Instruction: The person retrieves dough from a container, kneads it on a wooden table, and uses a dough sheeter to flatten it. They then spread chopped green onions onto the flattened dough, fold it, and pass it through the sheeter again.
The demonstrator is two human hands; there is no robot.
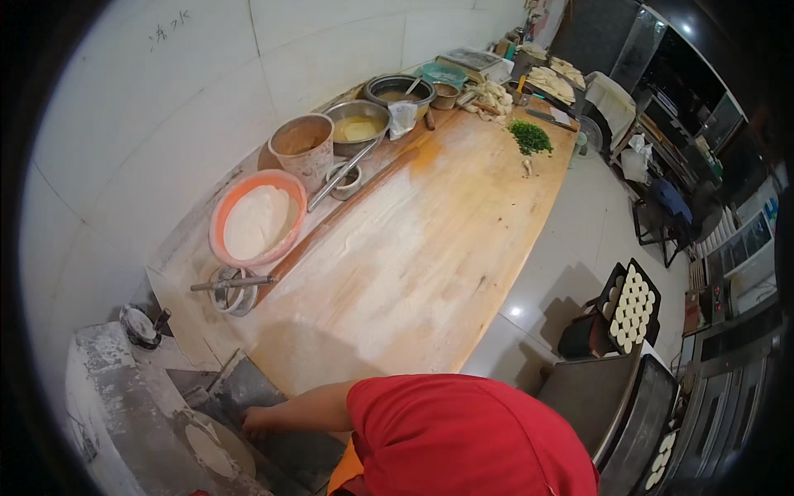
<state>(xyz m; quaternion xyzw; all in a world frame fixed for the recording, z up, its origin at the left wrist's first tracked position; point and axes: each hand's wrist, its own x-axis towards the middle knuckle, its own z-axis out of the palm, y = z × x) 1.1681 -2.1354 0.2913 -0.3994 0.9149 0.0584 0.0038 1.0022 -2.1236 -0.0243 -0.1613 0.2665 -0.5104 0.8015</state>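
Observation:
My right hand point(255, 423) reaches left from a red sleeve, over the dark metal trough of a floured dough-rolling machine point(115, 397). Its fingers are partly hidden and look curled near the trough's edge; whether they hold anything is unclear. Just beyond them, a pale mass of dough point(209, 447) lies on the machine. A dark adjusting handwheel point(141, 325) with a knob sits on the machine's far corner. My left hand is out of view. Beside the machine runs a long wooden worktable point(372, 273), dusted with flour.
Along the wall stand a pink basin of flour point(257, 223), a tall tub point(303, 149) and a steel bowl point(358, 127). Chopped greens point(530, 137) and dough point(490, 98) lie at the table's far end. To the right, a black tray point(633, 307) carries several dough rounds.

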